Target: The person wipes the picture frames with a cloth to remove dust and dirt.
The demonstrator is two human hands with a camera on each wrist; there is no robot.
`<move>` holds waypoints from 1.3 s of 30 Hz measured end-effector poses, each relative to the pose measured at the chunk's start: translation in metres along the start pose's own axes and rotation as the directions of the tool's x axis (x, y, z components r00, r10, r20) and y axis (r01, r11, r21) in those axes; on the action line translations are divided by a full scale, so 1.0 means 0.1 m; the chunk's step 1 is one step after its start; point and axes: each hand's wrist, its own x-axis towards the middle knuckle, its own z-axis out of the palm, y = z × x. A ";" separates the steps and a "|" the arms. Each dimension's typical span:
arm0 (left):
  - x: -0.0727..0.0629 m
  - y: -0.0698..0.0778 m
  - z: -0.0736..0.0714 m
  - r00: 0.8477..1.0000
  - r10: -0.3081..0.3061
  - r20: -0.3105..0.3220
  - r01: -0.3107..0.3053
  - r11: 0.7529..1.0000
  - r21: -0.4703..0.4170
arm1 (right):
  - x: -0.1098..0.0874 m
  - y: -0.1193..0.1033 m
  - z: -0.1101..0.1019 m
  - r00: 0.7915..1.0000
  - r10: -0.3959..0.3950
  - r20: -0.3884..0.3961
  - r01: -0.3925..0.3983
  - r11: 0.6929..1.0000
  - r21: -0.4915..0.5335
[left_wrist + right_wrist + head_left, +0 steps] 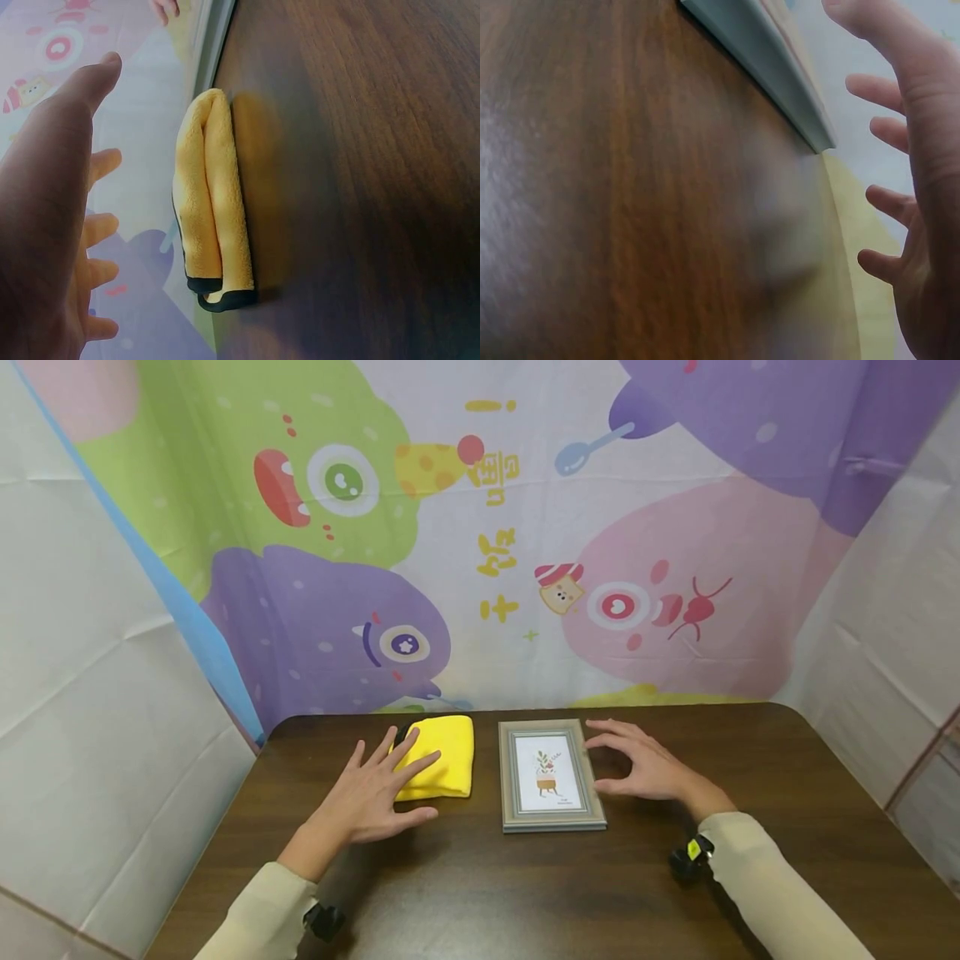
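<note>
A folded yellow cloth [454, 756] with dark edging lies near the back of the brown table. My left hand [369, 793] hovers over its left side with fingers spread. In the left wrist view a gap shows between that hand and the cloth [196, 217], which is folded in a thick layer. To the right of the cloth, a picture frame [512, 789] lies flat, face up, with a potted plant print inside. My right hand [648, 766] is beside the frame's right edge, fingers loosely bent and thumb apart, gripping nothing. Whether its fingertips touch the frame I cannot tell.
The dark wooden table [465, 893] ends at a cartoon-printed curtain [495, 660] behind the cloth and frame. Pale sheets [90, 693] hang at the left and right sides. A small black wrist camera [324, 921] sits on the left sleeve, another device on the right.
</note>
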 end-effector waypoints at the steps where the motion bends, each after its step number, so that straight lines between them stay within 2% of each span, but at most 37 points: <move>1: 0.00 0.00 0.00 1.000 0.000 -0.001 0.000 1.000 0.000 | 0.00 -0.01 0.01 1.000 0.008 0.008 -0.008 1.000 0.007; 8: -0.01 0.00 0.00 1.000 -0.003 0.001 0.003 1.000 -0.010 | -0.01 -0.01 0.07 0.999 0.029 0.029 -0.030 0.999 0.045; 16: -0.02 -0.01 0.01 1.000 -0.012 0.017 0.012 1.000 -0.021 | -0.04 0.03 0.13 1.000 -0.014 0.001 0.014 0.999 0.043; 24: -0.02 -0.02 0.02 1.000 -0.012 0.020 0.012 0.999 -0.032 | -0.10 0.02 0.16 1.000 -0.026 -0.001 0.026 0.999 0.045; 39: 0.02 0.03 0.04 1.000 0.000 0.023 0.001 1.000 -0.029 | -0.13 -0.03 0.14 0.998 0.005 0.064 -0.009 0.998 0.069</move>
